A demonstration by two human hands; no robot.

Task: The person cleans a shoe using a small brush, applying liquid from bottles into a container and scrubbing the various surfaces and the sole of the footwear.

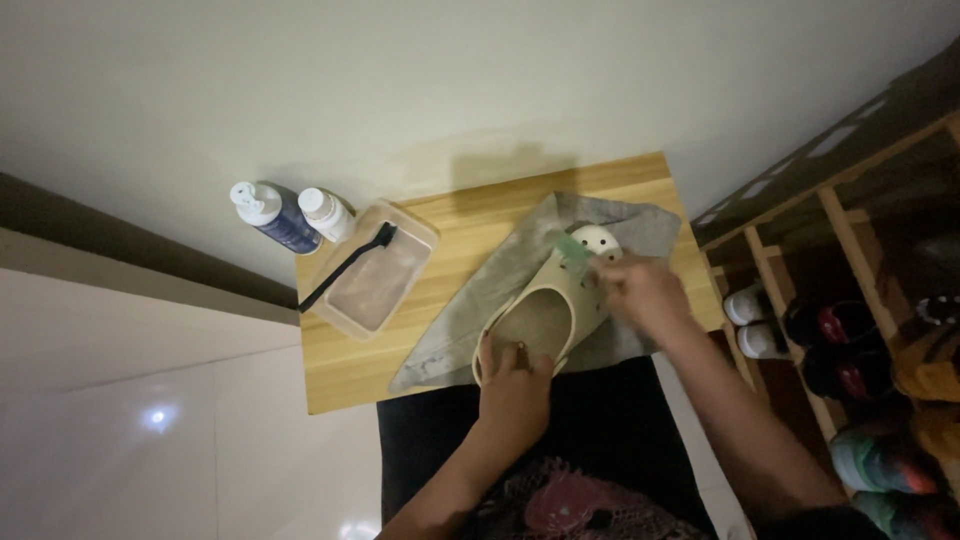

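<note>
A cream clog-style shoe (540,315) lies on a grey cloth (480,300) spread over a small wooden table (350,365). My left hand (515,385) grips the shoe's heel end at the near side. Over the shoe's toe part my right hand (645,290) holds a small green object (573,250), pressed against the shoe's upper. What the green object is cannot be made out.
A clear plastic tub (372,272) with a black brush (345,265) laid across it sits at the table's left. A dark blue bottle (275,215) and a small white-capped bottle (325,212) stand behind it. A wooden shoe rack (840,250) with several shoes stands at the right. White tiled floor lies to the left.
</note>
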